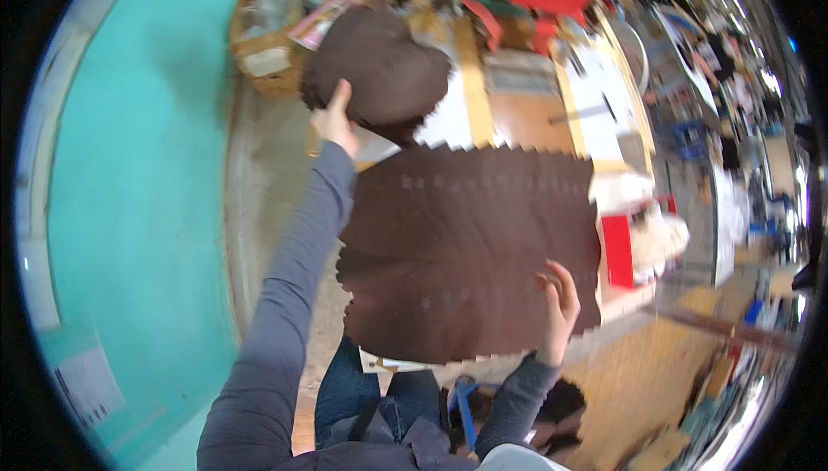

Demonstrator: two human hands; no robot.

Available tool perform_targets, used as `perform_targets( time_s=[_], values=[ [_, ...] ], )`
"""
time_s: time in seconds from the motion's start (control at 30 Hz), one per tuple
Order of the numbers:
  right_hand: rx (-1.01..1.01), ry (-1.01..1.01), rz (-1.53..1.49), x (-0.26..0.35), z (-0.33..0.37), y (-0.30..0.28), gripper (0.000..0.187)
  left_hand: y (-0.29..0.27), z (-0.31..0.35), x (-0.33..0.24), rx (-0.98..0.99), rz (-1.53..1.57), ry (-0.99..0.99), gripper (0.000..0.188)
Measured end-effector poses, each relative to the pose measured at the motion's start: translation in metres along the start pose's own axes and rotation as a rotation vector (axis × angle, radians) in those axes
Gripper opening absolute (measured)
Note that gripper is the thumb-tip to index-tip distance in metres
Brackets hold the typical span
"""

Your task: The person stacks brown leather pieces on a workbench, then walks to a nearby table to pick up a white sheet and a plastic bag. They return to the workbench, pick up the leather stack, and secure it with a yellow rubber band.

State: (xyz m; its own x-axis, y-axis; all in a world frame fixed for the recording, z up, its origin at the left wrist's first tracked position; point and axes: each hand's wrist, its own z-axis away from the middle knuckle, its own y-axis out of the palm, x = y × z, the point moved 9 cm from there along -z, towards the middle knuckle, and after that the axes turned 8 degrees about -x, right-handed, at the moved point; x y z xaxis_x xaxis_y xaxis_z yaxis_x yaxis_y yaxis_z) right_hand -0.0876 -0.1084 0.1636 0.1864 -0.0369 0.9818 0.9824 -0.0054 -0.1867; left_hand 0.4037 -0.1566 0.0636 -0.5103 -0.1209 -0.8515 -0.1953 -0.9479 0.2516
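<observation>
While the right hand is pressing flat, fingers spread and gripping nothing, on the near right corner of the brown sheet, the left hand is reaching farther out, fingers closed on the edge of a rounded dark brown piece and lifting it above the workbench. Doing this well, I judge, means keeping the lower palm weighing steadily so the sheet is not sliding, and raising the upper piece evenly without dragging it. That sheet is lying spread across the bench before the person, matte chocolate brown, its borders zigzag-cut, faint creases fanning across it. Beyond, a wicker basket is sitting near the turquoise wall.
</observation>
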Motion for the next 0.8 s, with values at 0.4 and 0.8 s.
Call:
perform_targets(
  time_s=[0.4, 0.8],
  values=[
    [-0.179, 0.214, -0.006, -0.136, -0.122, -0.087, 0.033, -0.113, 0.113, 0.081, 0.450, -0.837, 0.596, 0.063],
    [-0.214, 0.132, 0.469, -0.183, -0.256, -0.116, 0.057, -0.072, 0.199, 0.144, 0.988, -1.333, 1.380, 0.067]
  ],
)
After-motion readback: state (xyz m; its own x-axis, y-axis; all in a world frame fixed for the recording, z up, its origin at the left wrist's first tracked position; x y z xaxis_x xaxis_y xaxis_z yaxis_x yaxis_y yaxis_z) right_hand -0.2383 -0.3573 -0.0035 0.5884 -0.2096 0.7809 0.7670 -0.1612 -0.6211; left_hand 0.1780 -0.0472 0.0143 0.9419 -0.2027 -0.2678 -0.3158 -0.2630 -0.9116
